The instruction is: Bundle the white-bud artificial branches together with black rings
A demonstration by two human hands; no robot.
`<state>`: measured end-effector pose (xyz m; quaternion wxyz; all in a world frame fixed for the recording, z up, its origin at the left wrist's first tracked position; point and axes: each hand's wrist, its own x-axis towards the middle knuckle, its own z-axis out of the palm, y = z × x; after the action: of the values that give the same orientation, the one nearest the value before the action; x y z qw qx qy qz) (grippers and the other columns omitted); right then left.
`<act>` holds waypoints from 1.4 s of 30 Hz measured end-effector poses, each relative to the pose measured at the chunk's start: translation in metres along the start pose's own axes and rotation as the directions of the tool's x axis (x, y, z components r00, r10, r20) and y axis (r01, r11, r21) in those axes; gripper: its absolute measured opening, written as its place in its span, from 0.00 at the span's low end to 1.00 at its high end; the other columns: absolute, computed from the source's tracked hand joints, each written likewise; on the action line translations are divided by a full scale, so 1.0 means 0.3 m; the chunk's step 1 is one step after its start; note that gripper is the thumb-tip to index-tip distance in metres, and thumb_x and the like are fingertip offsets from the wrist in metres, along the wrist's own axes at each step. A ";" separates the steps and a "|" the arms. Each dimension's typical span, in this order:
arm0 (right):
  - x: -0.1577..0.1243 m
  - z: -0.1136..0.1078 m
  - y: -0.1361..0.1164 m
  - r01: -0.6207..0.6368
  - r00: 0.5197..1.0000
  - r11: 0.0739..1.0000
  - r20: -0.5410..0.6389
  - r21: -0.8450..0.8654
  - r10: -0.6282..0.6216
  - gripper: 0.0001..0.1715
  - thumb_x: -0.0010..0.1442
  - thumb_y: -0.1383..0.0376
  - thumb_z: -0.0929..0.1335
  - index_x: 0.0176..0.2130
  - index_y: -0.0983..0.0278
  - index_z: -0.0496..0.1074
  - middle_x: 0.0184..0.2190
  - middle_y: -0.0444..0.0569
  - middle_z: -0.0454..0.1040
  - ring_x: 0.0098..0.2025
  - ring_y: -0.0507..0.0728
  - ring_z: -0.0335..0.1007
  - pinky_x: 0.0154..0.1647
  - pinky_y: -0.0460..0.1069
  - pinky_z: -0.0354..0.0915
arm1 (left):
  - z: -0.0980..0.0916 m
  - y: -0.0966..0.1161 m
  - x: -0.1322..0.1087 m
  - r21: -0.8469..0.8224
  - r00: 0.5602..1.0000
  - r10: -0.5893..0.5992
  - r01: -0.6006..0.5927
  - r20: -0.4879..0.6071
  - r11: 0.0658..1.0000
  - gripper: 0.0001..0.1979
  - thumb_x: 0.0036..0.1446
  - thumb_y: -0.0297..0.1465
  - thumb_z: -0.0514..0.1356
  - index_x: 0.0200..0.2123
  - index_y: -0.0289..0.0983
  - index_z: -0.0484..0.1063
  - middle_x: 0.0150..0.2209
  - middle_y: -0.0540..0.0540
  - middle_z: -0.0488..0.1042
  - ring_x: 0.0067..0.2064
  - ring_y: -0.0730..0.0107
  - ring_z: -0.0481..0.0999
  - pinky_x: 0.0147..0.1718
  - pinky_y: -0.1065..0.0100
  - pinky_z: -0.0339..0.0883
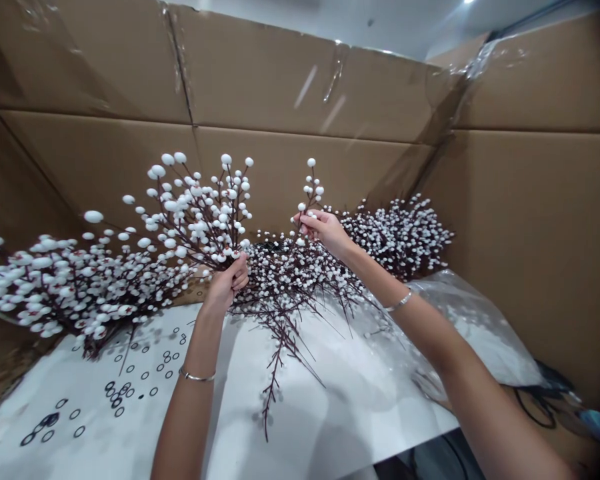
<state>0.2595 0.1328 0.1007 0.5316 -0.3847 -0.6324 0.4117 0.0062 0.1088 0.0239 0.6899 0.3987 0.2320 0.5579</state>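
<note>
The fingers [239,272] of the left hand [226,285] are curled shut around the gathered stems of a bunch of berry twigs [200,213], which fans up and to the left above the fist, its white beads spread wide. Just to the right, the right hand [325,230] pinches a single sprig [311,190] between thumb and fingertips, holding it upright near the bunch but apart from it. Each wrist wears a thin bracelet [197,377]. Below and between the hands a loose heap of twigs [290,287] lies on the white table [340,413]. A second heap [55,283] lies at the left and a third [403,233] behind the right hand. Small black rings [123,390] are scattered at the near left. A clear plastic sheet [473,320] lies crumpled at the right. Cardboard walls [280,87] stand around the table.
</note>
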 end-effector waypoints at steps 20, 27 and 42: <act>-0.021 0.213 0.041 0.036 0.994 0.993 0.096 0.112 -0.046 0.21 0.53 0.49 0.73 0.34 0.64 0.72 0.23 0.40 0.69 0.24 0.47 0.59 0.25 0.44 0.57 | 0.050 -0.068 -0.008 0.182 0.992 -0.120 0.113 0.026 0.977 0.24 0.40 0.45 0.74 0.26 0.30 0.72 0.21 0.54 0.63 0.16 0.89 0.51 0.13 0.78 0.42; -0.058 0.247 0.023 0.076 0.995 0.996 0.066 0.048 -0.079 0.19 0.56 0.50 0.71 0.33 0.62 0.69 0.24 0.42 0.69 0.25 0.49 0.59 0.26 0.46 0.57 | 0.063 -0.069 -0.007 0.071 0.985 -0.139 0.132 0.103 0.989 0.23 0.42 0.40 0.74 0.23 0.34 0.65 0.17 0.58 0.55 0.16 0.87 0.47 0.13 0.79 0.39; -0.063 0.282 0.012 0.061 0.992 0.998 0.113 -0.008 -0.060 0.18 0.57 0.53 0.70 0.39 0.61 0.64 0.27 0.43 0.71 0.28 0.51 0.64 0.26 0.47 0.60 | 0.028 -0.053 -0.011 0.204 0.983 -0.133 0.105 0.126 0.973 0.24 0.51 0.43 0.69 0.19 0.36 0.62 0.11 0.59 0.48 0.14 0.83 0.48 0.13 0.76 0.41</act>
<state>0.1787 0.1071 0.0826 0.5051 -0.3446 -0.6752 0.4126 0.0210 0.1022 0.0153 0.6938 0.4881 0.2608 0.4608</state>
